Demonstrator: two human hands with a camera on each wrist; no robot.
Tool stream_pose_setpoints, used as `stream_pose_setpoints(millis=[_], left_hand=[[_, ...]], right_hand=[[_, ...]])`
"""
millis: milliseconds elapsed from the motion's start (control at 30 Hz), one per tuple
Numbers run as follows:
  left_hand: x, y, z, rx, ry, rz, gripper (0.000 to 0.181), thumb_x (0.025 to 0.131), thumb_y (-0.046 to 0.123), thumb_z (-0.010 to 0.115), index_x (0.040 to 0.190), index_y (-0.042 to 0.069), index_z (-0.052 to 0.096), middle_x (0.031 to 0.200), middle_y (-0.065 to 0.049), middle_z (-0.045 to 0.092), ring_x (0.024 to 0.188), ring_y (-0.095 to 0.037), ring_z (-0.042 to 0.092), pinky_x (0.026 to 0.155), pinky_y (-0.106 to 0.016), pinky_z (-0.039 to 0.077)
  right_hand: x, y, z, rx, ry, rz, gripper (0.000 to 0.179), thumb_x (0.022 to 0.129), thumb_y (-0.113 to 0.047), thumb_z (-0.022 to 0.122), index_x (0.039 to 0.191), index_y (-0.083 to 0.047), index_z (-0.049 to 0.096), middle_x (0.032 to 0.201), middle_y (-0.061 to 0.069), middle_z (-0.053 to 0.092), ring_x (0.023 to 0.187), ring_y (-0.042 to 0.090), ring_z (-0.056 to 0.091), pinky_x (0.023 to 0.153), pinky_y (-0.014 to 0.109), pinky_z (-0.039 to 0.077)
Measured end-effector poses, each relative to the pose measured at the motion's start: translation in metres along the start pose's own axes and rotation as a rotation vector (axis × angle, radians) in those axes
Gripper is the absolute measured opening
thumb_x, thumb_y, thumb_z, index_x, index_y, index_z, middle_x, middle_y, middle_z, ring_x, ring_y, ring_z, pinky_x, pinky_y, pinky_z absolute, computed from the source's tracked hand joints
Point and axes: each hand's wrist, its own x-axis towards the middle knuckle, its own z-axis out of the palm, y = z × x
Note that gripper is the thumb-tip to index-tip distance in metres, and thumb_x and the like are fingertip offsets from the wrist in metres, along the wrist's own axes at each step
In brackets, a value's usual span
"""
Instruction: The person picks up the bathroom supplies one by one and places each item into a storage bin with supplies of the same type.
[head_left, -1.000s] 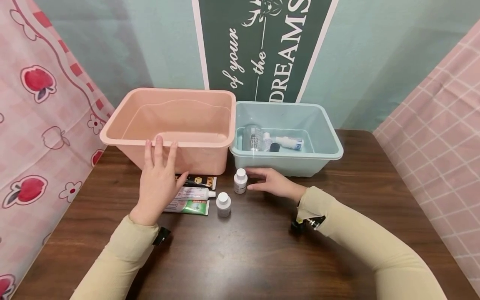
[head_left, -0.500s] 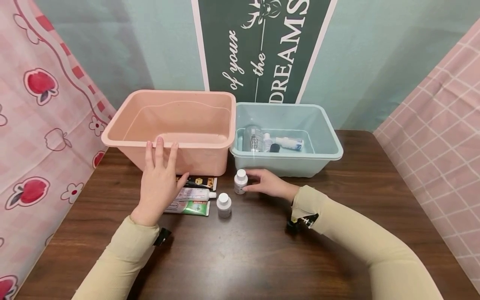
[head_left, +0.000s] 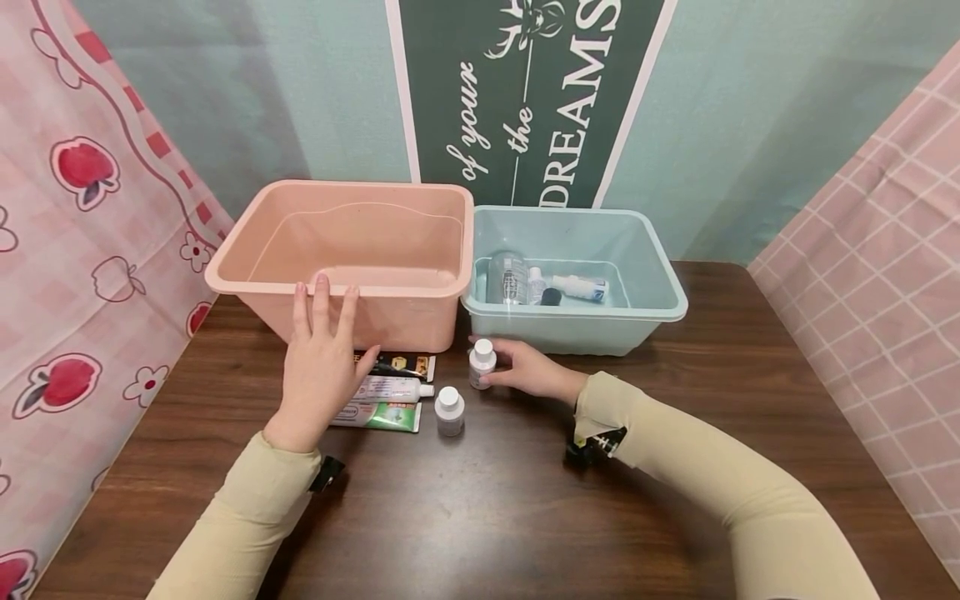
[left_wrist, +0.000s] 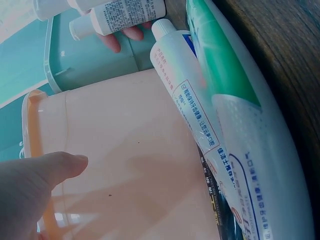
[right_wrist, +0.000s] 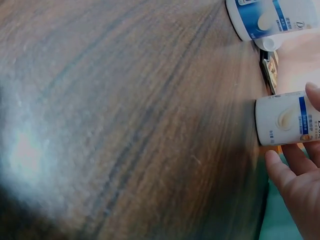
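Observation:
My left hand (head_left: 318,375) lies with spread, straight fingers against the front of the pink bin (head_left: 341,290), fingertips at its rim. Beneath its thumb side are several toothpaste tubes: a black one (head_left: 408,365), a white one (head_left: 393,389) and a green-and-white one (head_left: 393,416). My right hand (head_left: 532,368) holds a small white capped pill bottle (head_left: 482,367), its thumb on the near side and fingers reaching behind. The right wrist view shows this upright bottle (right_wrist: 282,120) between the fingers. A second white pill bottle (head_left: 449,414) stands nearer, untouched.
A light blue bin (head_left: 577,312) stands right of the pink one, against the back cloth. Inside it lie a clear bottle (head_left: 508,279), a white tube (head_left: 577,287) and other small items. Patterned pink cloths (head_left: 67,275) border the brown table (head_left: 480,517).
My right hand has moved left, and its fingers and thumb have come round the far white pill bottle. My left hand stays at the pink bin's rim.

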Motion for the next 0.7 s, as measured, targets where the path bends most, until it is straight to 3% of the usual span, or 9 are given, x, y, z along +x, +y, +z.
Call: stream_pose_setpoints(millis=[233, 433, 700], left_hand=[[0.000, 0.000, 0.001, 0.000, 0.019, 0.004, 0.085, 0.072, 0.031, 0.078, 0.140, 0.001, 0.037, 0.145, -0.033, 0.019, 0.135, -0.050, 0.008, 0.097, -0.060, 0.033], [0.000, 0.000, 0.001, 0.002, 0.019, 0.000, 0.085, 0.072, 0.032, 0.079, 0.140, 0.001, 0.037, 0.145, -0.033, 0.019, 0.135, -0.050, 0.008, 0.094, -0.061, 0.035], [0.000, 0.000, 0.000, 0.002, 0.016, -0.005, 0.086, 0.071, 0.032, 0.079, 0.140, 0.002, 0.037, 0.146, -0.032, 0.018, 0.135, -0.050, 0.008, 0.092, -0.061, 0.037]], right_hand=[[-0.003, -0.003, 0.005, -0.069, 0.021, 0.018, 0.057, 0.082, -0.006, 0.069, 0.133, 0.005, 0.044, 0.124, 0.018, 0.057, 0.116, 0.026, 0.051, 0.099, 0.036, 0.039], [-0.005, -0.005, 0.010, -0.020, 0.039, 0.017, 0.051, 0.084, -0.005, 0.067, 0.127, 0.007, 0.042, 0.120, 0.020, 0.058, 0.113, 0.028, 0.054, 0.094, 0.034, 0.044], [-0.006, -0.008, 0.010, -0.072, 0.055, -0.032, 0.050, 0.083, -0.009, 0.069, 0.126, 0.002, 0.047, 0.111, 0.014, 0.062, 0.105, 0.023, 0.057, 0.087, 0.033, 0.047]])
